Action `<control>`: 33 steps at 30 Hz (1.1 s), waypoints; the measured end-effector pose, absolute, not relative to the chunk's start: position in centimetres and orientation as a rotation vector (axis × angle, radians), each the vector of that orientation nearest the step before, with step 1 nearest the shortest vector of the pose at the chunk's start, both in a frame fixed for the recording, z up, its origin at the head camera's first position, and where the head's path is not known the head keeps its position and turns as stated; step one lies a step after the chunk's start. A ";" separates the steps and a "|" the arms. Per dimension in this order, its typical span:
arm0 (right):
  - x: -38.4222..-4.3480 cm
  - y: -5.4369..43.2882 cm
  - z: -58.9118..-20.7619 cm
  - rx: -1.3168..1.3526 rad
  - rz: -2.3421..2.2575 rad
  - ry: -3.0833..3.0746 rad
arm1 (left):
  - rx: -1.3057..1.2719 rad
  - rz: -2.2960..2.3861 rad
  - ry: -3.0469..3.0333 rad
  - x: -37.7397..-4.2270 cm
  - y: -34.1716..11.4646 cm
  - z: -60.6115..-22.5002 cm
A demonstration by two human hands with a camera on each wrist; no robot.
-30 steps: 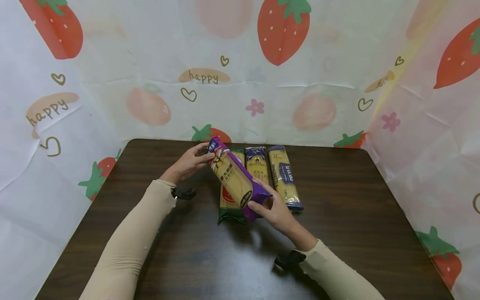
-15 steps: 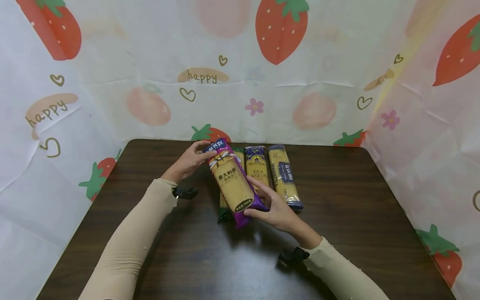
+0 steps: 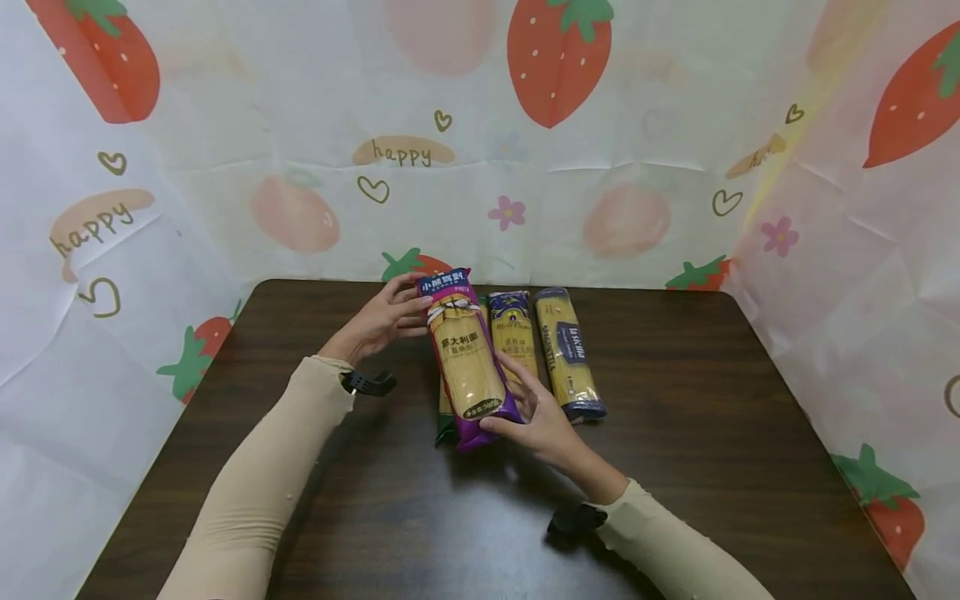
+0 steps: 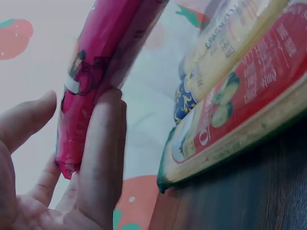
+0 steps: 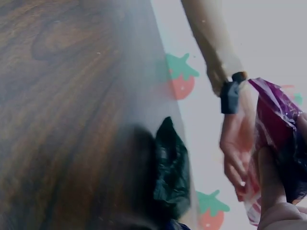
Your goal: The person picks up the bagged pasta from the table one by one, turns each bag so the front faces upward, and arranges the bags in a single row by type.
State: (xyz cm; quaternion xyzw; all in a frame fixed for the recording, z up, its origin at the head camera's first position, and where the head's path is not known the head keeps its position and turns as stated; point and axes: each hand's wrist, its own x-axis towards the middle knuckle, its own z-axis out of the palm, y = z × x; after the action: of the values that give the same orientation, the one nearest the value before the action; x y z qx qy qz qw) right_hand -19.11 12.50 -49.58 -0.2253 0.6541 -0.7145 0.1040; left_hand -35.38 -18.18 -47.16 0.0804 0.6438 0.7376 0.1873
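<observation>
A purple pasta packet (image 3: pixel 467 354) with a clear front is held tilted over the other packets in the head view. My right hand (image 3: pixel 542 425) grips its lower end, thumb on the front and fingers along the right side. At its upper end is my left hand (image 3: pixel 371 323), fingers extended against the packet; in the left wrist view the thumb (image 4: pixel 33 115) stands apart from the wrapper. Under the purple packet lies a green-ended pasta packet (image 3: pixel 446 415), mostly covered from above, its red label showing in the left wrist view.
Beside it on the dark wooden table (image 3: pixel 675 433) lie a blue-topped pasta packet (image 3: pixel 512 329) and a spaghetti packet with blue ends (image 3: pixel 561 346). A strawberry-printed sheet (image 3: pixel 465 200) hangs behind the table and along both sides.
The purple packet has turned from a slant to nearly upright in the head view, its front now facing the camera. Its lower end has shifted left with my right hand. My left thumb has come off it.
</observation>
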 end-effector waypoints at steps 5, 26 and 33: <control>-19.1 11.9 -49.8 -0.609 -2.075 1.959 | 0.296 1.988 1.856 -35.0 -18.1 -46.9; -19.9 8.1 -49.2 -0.544 -1.865 2.070 | 0.315 1.883 2.029 -34.7 -18.4 -47.8; -20.8 6.3 -49.6 -0.588 -1.690 2.264 | 0.302 1.863 2.034 -35.3 -19.8 -47.9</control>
State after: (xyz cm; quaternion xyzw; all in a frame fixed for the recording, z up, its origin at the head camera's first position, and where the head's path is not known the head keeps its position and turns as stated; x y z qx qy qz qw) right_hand -20.76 6.33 -49.59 -0.2020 0.7782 -0.5808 0.1277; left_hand -35.34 -19.79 -47.87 0.1070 0.7208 0.6602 0.1822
